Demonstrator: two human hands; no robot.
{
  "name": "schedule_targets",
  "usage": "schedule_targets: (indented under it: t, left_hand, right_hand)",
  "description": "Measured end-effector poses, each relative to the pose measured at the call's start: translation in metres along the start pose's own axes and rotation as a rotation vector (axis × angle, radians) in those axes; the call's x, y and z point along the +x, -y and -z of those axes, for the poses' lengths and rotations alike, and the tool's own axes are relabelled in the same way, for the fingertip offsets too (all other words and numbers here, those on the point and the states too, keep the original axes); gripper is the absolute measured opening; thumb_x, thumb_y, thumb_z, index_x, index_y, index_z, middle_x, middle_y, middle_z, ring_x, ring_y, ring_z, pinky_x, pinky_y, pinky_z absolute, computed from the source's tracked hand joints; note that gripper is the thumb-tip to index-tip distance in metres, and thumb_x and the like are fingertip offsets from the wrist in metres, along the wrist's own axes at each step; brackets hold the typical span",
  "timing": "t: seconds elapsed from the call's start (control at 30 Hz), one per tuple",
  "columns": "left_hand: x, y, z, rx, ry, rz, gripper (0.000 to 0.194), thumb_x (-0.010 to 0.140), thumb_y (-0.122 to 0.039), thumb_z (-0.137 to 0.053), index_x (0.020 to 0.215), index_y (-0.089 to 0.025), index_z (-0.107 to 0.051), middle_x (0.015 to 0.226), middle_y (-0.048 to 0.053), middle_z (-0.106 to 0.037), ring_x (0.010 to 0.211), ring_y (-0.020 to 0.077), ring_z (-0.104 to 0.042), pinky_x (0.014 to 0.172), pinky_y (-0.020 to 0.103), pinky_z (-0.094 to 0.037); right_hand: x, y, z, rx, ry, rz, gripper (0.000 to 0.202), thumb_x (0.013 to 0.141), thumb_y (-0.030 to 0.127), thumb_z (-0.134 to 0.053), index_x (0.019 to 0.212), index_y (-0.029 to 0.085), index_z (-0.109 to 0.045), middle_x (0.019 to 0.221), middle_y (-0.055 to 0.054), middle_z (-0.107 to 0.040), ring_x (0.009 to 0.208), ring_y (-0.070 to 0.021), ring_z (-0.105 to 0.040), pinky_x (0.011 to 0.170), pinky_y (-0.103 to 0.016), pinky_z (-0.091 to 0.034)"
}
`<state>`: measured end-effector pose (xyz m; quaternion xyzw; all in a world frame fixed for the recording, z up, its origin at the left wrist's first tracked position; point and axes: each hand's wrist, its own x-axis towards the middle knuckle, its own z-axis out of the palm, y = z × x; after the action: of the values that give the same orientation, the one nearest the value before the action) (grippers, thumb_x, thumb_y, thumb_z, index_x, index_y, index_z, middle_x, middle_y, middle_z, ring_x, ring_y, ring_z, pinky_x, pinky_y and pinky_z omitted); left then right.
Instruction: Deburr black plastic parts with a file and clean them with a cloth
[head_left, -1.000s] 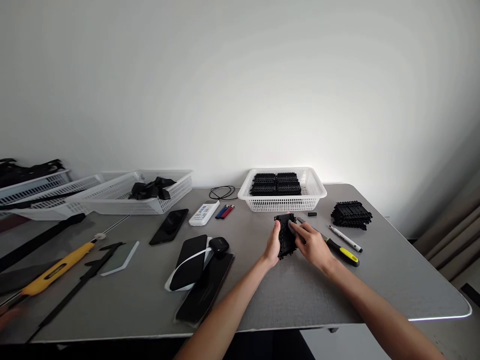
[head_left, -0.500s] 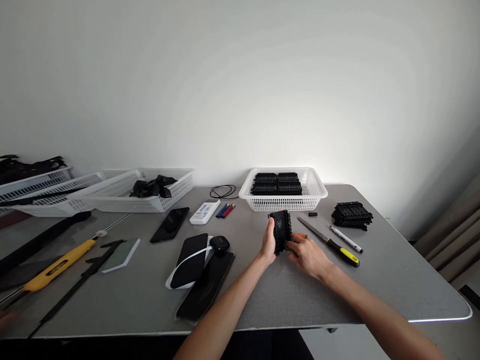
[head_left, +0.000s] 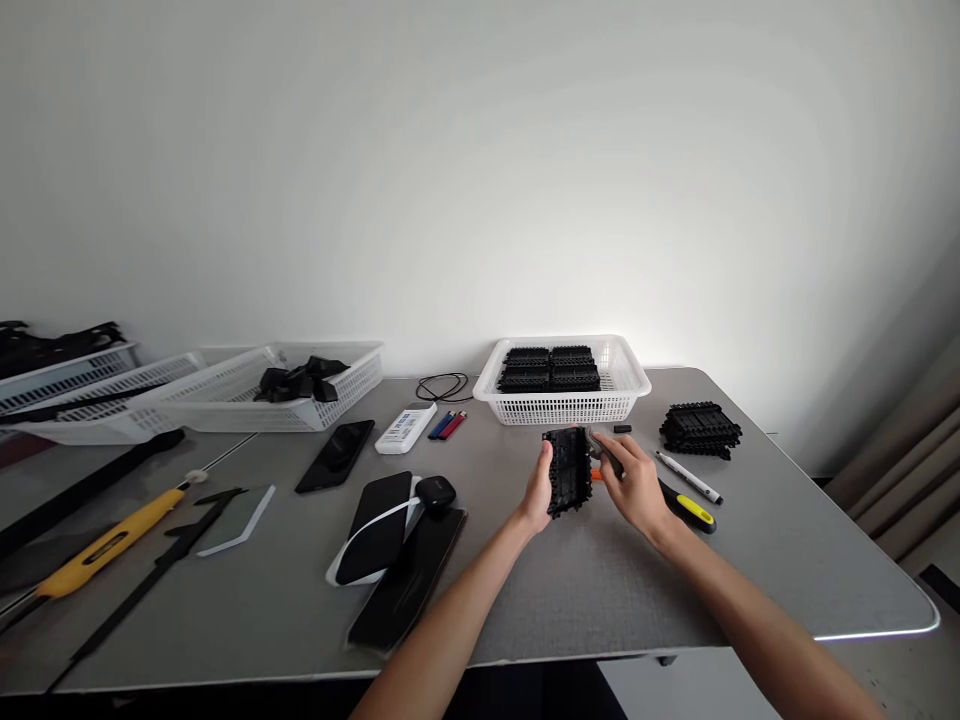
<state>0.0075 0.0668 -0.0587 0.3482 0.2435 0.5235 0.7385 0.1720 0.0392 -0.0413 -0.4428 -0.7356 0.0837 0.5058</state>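
Note:
My left hand (head_left: 538,487) grips the left side of a black ridged plastic part (head_left: 570,472), which stands raised above the table. At the part's upper right edge, my right hand (head_left: 632,480) is closed around a small dark tool (head_left: 609,455) with a greyish tip; its exact kind I cannot make out. An orange item (head_left: 597,474) shows between the part and my right hand. Behind them, a white basket (head_left: 562,407) holds several similar black parts (head_left: 551,370). More such parts (head_left: 701,430) lie stacked on the table to the right.
A file with a yellow and black handle (head_left: 694,512) and a white marker (head_left: 690,476) lie right of my hands. Phones (head_left: 336,455), lighters (head_left: 448,425) and a white box (head_left: 406,428) are to the left. Farther left are a yellow tool (head_left: 112,540), calipers (head_left: 154,575) and baskets (head_left: 345,385).
My right hand has moved up and right, from the part's lower right side to its upper right edge, and now covers the file's blade. The part's inner face is turned more toward the camera.

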Motion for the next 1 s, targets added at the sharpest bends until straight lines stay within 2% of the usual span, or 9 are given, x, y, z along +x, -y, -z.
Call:
schedule_targets:
  t: [0.13, 0.27, 0.37, 0.53, 0.63, 0.73, 0.83, 0.93, 1.0]
  left_hand:
    - [-0.002, 0.013, -0.002, -0.008, 0.066, 0.031, 0.06, 0.089, -0.06, -0.049, 0.139, -0.026, -0.054, 0.139, 0.008, -0.059, 0.137, 0.0268, -0.046, 0.115, 0.043, -0.034]
    - [-0.002, 0.02, -0.003, -0.019, 0.01, 0.031, 0.057, 0.09, -0.058, -0.051, 0.139, -0.028, -0.054, 0.138, 0.006, -0.06, 0.14, 0.0266, -0.041, 0.115, 0.04, -0.035]
    - [-0.001, 0.014, -0.003, -0.038, -0.04, 0.041, 0.06, 0.089, -0.061, -0.048, 0.136, -0.024, -0.057, 0.133, 0.008, -0.064, 0.136, 0.0288, -0.046, 0.111, 0.04, -0.04]
    - [0.0, -0.009, -0.003, -0.065, -0.176, 0.039, 0.067, 0.087, -0.067, -0.045, 0.127, -0.016, -0.063, 0.118, 0.012, -0.071, 0.119, 0.031, -0.061, 0.102, 0.042, -0.048]
    - [0.0, -0.015, -0.003, -0.066, -0.17, 0.01, 0.065, 0.087, -0.066, -0.046, 0.127, -0.017, -0.063, 0.116, 0.012, -0.072, 0.115, 0.03, -0.063, 0.099, 0.041, -0.05]
    - [0.0, -0.014, -0.002, -0.061, -0.115, 0.048, 0.067, 0.087, -0.067, -0.044, 0.128, -0.017, -0.062, 0.117, 0.012, -0.072, 0.115, 0.0302, -0.063, 0.099, 0.042, -0.049]
    - [0.001, -0.013, 0.001, -0.054, -0.07, 0.071, 0.069, 0.087, -0.069, -0.042, 0.131, -0.019, -0.061, 0.119, 0.012, -0.071, 0.119, 0.0309, -0.061, 0.102, 0.044, -0.046]
    - [0.002, -0.013, 0.005, -0.052, -0.055, 0.079, 0.071, 0.086, -0.071, -0.041, 0.132, -0.021, -0.059, 0.122, 0.011, -0.069, 0.123, 0.0308, -0.058, 0.105, 0.045, -0.044]
    - [0.001, -0.012, 0.006, -0.064, -0.056, 0.104, 0.072, 0.085, -0.072, -0.041, 0.132, -0.021, -0.06, 0.124, 0.012, -0.069, 0.124, 0.0309, -0.057, 0.105, 0.045, -0.044]
  right_hand:
    - [-0.003, 0.0, -0.008, -0.066, 0.12, 0.031, 0.043, 0.095, 0.022, -0.044, 0.137, 0.023, -0.053, 0.103, -0.008, -0.061, 0.085, -0.0185, -0.065, 0.078, -0.033, -0.054]
    - [-0.007, 0.002, -0.016, -0.155, 0.18, 0.008, 0.046, 0.094, 0.018, -0.042, 0.139, 0.019, -0.052, 0.096, -0.008, -0.06, 0.076, -0.0173, -0.063, 0.071, -0.03, -0.053]
    - [-0.012, 0.004, -0.019, -0.205, 0.274, 0.051, 0.046, 0.092, 0.014, -0.043, 0.137, 0.016, -0.054, 0.092, -0.007, -0.059, 0.072, -0.0165, -0.06, 0.067, -0.028, -0.05]
    - [-0.018, 0.013, -0.021, -0.284, 0.483, 0.199, 0.043, 0.087, 0.009, -0.048, 0.128, 0.016, -0.057, 0.09, -0.006, -0.059, 0.072, -0.0164, -0.057, 0.064, -0.027, -0.044]
    - [-0.015, 0.018, -0.019, -0.289, 0.54, 0.235, 0.034, 0.084, 0.008, -0.051, 0.114, 0.017, -0.063, 0.085, -0.004, -0.056, 0.068, -0.0153, -0.053, 0.061, -0.026, -0.039]
    - [-0.011, 0.02, -0.014, -0.254, 0.53, 0.214, 0.02, 0.081, 0.007, -0.052, 0.089, 0.018, -0.066, 0.08, -0.002, -0.055, 0.065, -0.014, -0.051, 0.06, -0.025, -0.037]
    - [-0.01, 0.018, -0.007, -0.157, 0.443, 0.132, 0.02, 0.078, 0.006, -0.05, 0.077, 0.019, -0.066, 0.076, -0.001, -0.057, 0.065, -0.0129, -0.054, 0.061, -0.024, -0.039]
    - [-0.01, 0.015, -0.003, -0.055, 0.27, 0.05, 0.028, 0.08, 0.008, -0.048, 0.093, 0.019, -0.069, 0.085, -0.003, -0.062, 0.07, -0.0133, -0.059, 0.067, -0.025, -0.045]
    - [-0.009, 0.015, -0.004, -0.035, 0.232, 0.051, 0.034, 0.084, 0.011, -0.047, 0.11, 0.019, -0.067, 0.093, -0.005, -0.064, 0.076, -0.0145, -0.062, 0.072, -0.026, -0.048]
